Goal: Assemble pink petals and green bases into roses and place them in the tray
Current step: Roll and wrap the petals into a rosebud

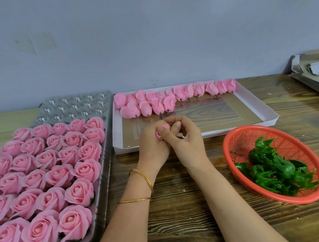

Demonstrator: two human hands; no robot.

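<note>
Fingers (176, 125) of the left hand (152, 145) and right hand (189, 140) curl round one pink bud (159, 136), over the white box's (236, 129) near edge.

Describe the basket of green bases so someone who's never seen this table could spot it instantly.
On the wooden table, look to the right side, just in front of the white cardboard tray of pink petals. There sits a red plastic mesh basket, the only round container, holding green bases.
</note>
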